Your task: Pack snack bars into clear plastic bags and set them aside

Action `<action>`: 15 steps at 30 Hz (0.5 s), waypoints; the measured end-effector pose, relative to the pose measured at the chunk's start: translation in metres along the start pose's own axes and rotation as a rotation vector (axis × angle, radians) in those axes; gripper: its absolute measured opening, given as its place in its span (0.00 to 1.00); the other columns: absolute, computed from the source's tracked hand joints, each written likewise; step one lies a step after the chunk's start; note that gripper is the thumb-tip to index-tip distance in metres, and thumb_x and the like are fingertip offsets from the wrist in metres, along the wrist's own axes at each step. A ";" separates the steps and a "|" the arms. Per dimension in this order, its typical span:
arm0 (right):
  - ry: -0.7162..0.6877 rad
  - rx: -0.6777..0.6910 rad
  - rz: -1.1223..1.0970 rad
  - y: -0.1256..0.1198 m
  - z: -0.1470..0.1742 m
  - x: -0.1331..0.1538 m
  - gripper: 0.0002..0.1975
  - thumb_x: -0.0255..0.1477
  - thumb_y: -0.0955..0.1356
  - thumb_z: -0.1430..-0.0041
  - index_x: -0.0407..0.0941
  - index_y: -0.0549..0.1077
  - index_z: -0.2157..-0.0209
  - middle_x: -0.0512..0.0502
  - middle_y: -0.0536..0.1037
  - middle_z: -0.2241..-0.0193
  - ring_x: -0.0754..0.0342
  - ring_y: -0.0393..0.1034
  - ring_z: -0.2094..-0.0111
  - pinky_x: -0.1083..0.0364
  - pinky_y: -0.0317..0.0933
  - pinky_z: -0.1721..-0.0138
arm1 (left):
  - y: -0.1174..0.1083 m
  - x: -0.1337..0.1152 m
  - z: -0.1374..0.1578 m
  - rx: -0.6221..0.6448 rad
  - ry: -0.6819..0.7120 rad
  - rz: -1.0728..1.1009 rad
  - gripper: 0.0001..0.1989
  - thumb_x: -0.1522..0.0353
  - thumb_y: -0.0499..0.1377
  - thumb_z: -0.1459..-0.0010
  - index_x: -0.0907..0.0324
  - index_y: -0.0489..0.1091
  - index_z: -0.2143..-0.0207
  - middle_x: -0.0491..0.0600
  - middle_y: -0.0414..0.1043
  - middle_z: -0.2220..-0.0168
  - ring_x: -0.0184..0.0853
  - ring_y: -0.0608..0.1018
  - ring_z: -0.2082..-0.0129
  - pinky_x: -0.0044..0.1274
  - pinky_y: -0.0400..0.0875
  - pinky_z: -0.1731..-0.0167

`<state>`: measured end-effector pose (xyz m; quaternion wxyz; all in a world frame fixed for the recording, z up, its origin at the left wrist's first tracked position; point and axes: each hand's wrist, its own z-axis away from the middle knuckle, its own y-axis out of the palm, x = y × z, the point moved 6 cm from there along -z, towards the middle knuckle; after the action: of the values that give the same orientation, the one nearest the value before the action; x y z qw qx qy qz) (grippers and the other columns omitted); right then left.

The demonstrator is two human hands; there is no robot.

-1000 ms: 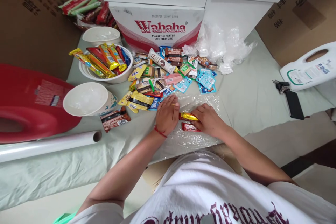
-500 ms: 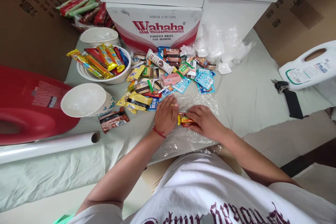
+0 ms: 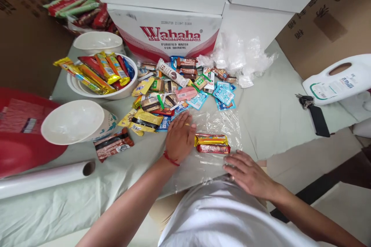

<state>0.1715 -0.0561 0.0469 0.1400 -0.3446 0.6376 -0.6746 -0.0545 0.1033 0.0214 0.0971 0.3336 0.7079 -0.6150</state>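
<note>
Two or more wrapped snack bars point(image 3: 213, 144), yellow and red, lie side by side on a sheet of clear plastic film point(image 3: 226, 121) at the table's front. My left hand point(image 3: 181, 139) rests flat at the left end of these bars, fingers stretched out and pointing away from me. My right hand point(image 3: 249, 173) is at the front edge of the film, to the lower right of the bars, fingers extended and holding nothing. Just beyond my left hand is a heap of small packaged snacks point(image 3: 171, 94).
At left stand a white bowl point(image 3: 101, 94) of snack bars, paper cups point(image 3: 74, 121), a red jug point(image 3: 29, 131) and a white roll point(image 3: 46, 177). A Wahaha carton point(image 3: 174, 32) backs the table. Crumpled plastic point(image 3: 243, 58), a white jug point(image 3: 339, 79), keys and a phone point(image 3: 319, 119) are right.
My right hand has come off the snack bars and moved down and right, leaving them uncovered on the film. My left hand stays beside them. The camera view has shifted slightly.
</note>
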 end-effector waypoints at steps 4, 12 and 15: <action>0.079 0.021 -0.056 -0.021 0.002 -0.028 0.19 0.30 0.68 0.33 0.47 0.75 0.42 0.40 0.77 0.42 0.39 0.62 0.34 0.32 0.54 0.33 | -0.002 -0.002 -0.002 -0.002 -0.008 0.015 0.29 0.59 0.39 0.25 0.63 0.73 0.42 0.58 0.69 0.35 0.45 0.68 0.32 0.44 0.62 0.34; 0.207 -0.095 -0.099 -0.050 -0.066 -0.014 0.12 0.30 0.64 0.28 0.45 0.79 0.56 0.45 0.80 0.68 0.51 0.70 0.66 0.52 0.64 0.65 | -0.002 -0.001 -0.001 -0.024 -0.023 0.030 0.28 0.59 0.39 0.25 0.63 0.73 0.43 0.57 0.71 0.35 0.45 0.69 0.33 0.43 0.62 0.34; 0.241 0.049 0.022 -0.031 -0.089 -0.001 0.14 0.31 0.62 0.26 0.45 0.79 0.56 0.45 0.82 0.66 0.50 0.73 0.64 0.53 0.62 0.65 | -0.003 -0.001 -0.001 -0.022 -0.025 0.033 0.28 0.60 0.39 0.24 0.63 0.73 0.43 0.57 0.71 0.36 0.44 0.69 0.33 0.42 0.62 0.33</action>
<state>0.1222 0.0172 0.0811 0.0779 -0.2504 0.6369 -0.7250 -0.0550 0.1042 0.0244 0.1197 0.3363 0.7077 -0.6097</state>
